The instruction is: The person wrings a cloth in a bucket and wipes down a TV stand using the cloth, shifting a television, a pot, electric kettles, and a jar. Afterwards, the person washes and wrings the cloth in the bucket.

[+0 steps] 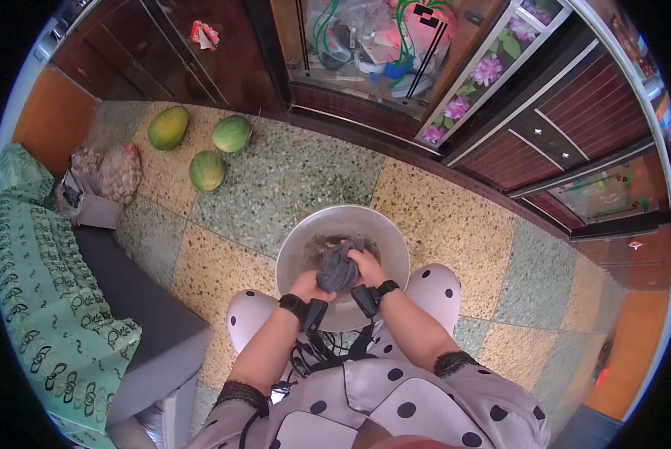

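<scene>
A dark grey bunched cloth (pixel 338 269) is gripped between both hands over a wide metal basin (pixel 284 258). My left hand (pixel 310 287) closes on its lower left side, and my right hand (pixel 365 266) has its fingers bent over its upper right side. Dark water or wet residue shows in the basin behind the cloth. The basin stands on the floor between my knees. Each wrist carries a black strap with a small black box. The undersides of my fingers are partly hidden by the cloth.
Several melons lie on the speckled tile floor, one of them a yellow-green melon (pixel 168 128). A net bag of round produce (pixel 119 173) sits by a cardboard box (pixel 98 212). At left is a grey seat (pixel 137 299) with a green patterned cloth (pixel 58 314). Dark cabinets (pixel 350 123) line the far side.
</scene>
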{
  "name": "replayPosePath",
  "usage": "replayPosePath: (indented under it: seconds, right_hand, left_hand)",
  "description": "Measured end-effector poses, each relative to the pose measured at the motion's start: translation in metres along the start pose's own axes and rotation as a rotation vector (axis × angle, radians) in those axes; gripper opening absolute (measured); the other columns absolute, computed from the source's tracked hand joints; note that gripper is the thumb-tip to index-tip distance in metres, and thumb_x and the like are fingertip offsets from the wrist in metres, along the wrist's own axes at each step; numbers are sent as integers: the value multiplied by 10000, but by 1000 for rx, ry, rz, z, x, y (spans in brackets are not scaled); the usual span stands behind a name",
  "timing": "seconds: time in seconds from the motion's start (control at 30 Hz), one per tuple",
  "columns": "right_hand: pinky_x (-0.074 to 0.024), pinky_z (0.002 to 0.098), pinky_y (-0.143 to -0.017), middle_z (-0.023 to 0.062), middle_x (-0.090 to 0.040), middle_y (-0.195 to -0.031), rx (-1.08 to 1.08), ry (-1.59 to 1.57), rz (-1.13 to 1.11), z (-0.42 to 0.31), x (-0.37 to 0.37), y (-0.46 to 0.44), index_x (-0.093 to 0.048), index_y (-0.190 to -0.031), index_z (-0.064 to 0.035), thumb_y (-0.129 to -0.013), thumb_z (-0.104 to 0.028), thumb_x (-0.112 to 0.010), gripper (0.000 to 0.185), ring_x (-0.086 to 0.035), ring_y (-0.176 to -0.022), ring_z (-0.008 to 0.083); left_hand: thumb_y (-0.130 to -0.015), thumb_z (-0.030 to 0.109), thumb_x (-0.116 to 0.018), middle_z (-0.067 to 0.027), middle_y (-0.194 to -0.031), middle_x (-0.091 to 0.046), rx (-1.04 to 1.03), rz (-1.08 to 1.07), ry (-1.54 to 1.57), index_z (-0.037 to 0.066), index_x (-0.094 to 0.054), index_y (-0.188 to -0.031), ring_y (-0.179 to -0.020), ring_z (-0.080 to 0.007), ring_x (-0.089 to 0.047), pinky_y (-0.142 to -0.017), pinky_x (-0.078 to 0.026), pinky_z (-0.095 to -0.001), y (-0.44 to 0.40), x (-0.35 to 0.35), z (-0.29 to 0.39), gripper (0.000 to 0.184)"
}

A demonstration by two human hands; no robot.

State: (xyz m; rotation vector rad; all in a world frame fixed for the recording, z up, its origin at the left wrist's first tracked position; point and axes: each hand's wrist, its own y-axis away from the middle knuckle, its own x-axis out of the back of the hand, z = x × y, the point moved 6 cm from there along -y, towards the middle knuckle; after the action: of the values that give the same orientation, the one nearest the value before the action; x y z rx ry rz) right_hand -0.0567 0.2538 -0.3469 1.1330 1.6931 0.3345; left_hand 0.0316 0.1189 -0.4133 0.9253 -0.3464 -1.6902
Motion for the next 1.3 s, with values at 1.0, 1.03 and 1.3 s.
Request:
replayPosePath:
  seconds: [1.0,1.03,1.3]
  right_hand:
    - [-475,392,-773,217,-623,-877,486,989,208,-4,-43,25,-546,-994,53,-851,-267,-478,356,-624,-842,327]
    - [-477,369,-749,171,-620,-867,413,916,184,4,-36,19,-557,-977,41,-857,-258,-473,333,-615,-819,267]
    - [-449,351,-665,112,-612,-787,214,534,175,27,-21,20,-603,-866,24,-848,-288,-477,337,-580,-711,210]
  left_hand:
    - [-931,295,-499,-147,-962,-614,-91,560,294,-5,-458,-1187,-765,-270,-639,-535,-535,-407,55,-52,83,396]
    - [-928,282,-500,-145,-913,-620,-96,603,208,-8,-489,-1153,-717,-259,-639,-496,-522,-392,51,-46,76,367]
    - [-884,292,-516,-228,-857,-635,-54,639,-313,-17,-566,-1032,-670,-329,-653,-554,-527,-403,48,-40,68,347]
